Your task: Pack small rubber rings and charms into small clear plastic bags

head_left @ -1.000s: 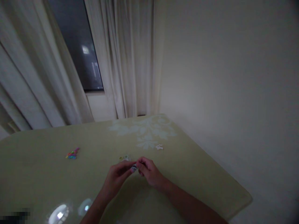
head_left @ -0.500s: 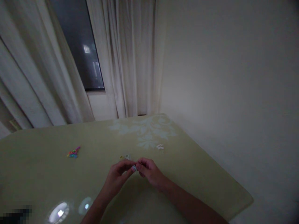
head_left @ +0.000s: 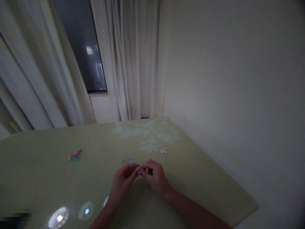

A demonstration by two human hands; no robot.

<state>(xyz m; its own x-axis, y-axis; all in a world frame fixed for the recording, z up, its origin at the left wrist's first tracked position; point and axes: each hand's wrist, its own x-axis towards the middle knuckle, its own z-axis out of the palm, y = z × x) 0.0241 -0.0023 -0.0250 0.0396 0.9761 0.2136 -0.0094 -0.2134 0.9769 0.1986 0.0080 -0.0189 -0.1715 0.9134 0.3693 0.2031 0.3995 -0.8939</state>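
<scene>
Between the fingertips of both hands is a small whitish-blue piece [head_left: 138, 169], too small to make out its kind. My left hand [head_left: 122, 178] pinches it from the left with thumb and forefinger. From the right, my right hand [head_left: 153, 175] closes thumb and forefinger on the same piece, its fingertips nearly meeting those of the left. Just beyond the left fingers lie a few small ring-like pieces [head_left: 129, 160], pale and yellowish, partly hidden by the hand. A small white piece [head_left: 163, 150] rests on the table past my right hand.
A little heap of brightly coloured pieces [head_left: 75, 155] lies to the left on the greenish table [head_left: 43, 171]. Lamp reflections shine on its surface near the front. The wall [head_left: 226, 95] runs along the right edge, and curtains [head_left: 133, 63] hang behind.
My left hand has shifted slightly to the right. The right hand's fingers have turned and its wrist has risen a little, with the small piece still between both hands.
</scene>
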